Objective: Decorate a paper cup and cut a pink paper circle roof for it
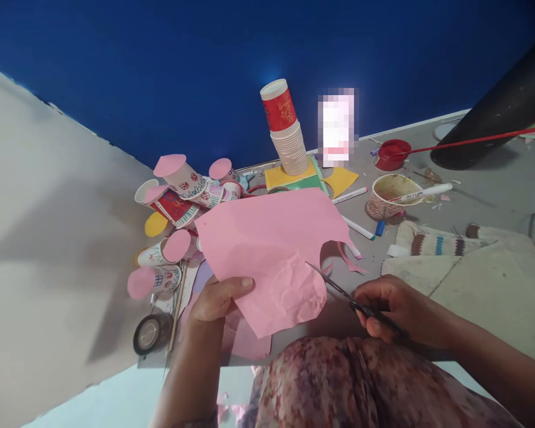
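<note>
A large sheet of pink paper (pixel 267 232) is held up over the table by my left hand (pixel 220 296), thumb on top and the fingers hidden beneath. Its right edge has a rounded bite cut out, and a crumpled, roundish patch shows at the lower right. My right hand (pixel 392 303) is closed round the handles of dark scissors (pixel 339 288). The blades reach left to the paper near the cut edge. A thin curl of pink paper (pixel 351 261) lies just beyond the cut.
Decorated paper cups (pixel 178 178) with pink discs cluster at the left. A stack of white cups (pixel 289 148) stands at the back. Markers (pixel 359 227), a used paper cup (pixel 374 205), a red container (pixel 393 156) and a cloth (pixel 468 273) lie right. A tape roll (pixel 151 334) sits at the left front.
</note>
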{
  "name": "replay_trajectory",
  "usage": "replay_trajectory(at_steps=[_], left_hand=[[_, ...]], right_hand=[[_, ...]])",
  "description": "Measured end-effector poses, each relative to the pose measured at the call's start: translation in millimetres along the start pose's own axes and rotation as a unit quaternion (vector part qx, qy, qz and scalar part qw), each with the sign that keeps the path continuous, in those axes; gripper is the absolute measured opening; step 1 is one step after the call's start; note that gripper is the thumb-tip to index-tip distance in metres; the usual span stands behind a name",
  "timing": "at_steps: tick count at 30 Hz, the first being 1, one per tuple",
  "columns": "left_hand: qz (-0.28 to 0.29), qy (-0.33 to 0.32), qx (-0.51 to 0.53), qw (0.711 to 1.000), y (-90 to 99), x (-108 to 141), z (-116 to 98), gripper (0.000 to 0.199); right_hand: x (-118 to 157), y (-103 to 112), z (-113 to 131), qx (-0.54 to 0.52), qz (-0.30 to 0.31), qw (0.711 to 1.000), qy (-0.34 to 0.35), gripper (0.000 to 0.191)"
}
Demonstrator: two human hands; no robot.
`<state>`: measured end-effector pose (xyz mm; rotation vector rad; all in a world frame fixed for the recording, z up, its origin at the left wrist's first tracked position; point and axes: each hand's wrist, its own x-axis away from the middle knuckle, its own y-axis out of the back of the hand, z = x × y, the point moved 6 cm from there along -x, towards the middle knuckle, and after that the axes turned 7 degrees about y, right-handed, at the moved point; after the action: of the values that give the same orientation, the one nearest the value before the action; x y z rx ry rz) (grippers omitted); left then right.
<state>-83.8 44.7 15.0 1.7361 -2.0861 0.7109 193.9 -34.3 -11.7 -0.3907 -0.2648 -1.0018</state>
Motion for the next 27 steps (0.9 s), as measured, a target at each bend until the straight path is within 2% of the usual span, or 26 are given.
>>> replay_trajectory(at_steps=[5, 9, 13, 19, 27], left_hand=[[0.016, 0.004, 0.001, 1.0, 6.6, -2.7, 6.7, 0.068], [0.042, 0.005, -0.012, 0.999, 0.0, 0.0, -1.8, 0.069], [0.075, -0.006, -0.007, 0.997, -7.9, 3.8, -11.4, 0.067], [0.053, -0.002, -0.006, 0.999, 0.0, 1.7, -9.2, 0.063], [0.083, 0.004, -0.014, 0.996, -2.9, 0.1, -14.5, 0.035]], right_hand=[[-0.3, -0.2, -3.0, -0.01, 0.006, 1.0, -0.009, 0.009], [0.3, -0.5, -4.4, -0.005, 0.011, 1.0, -0.01, 0.013], [2.0, -0.9, -5.9, -0.006, 0.023, 1.0, -0.017, 0.009], [3.2, -0.3, -5.4, 0.016, 0.032, 0.999, -0.018, 0.007], [5.5, 0.4, -7.0, 0.02, 0.045, 0.998, -0.035, 0.007]])
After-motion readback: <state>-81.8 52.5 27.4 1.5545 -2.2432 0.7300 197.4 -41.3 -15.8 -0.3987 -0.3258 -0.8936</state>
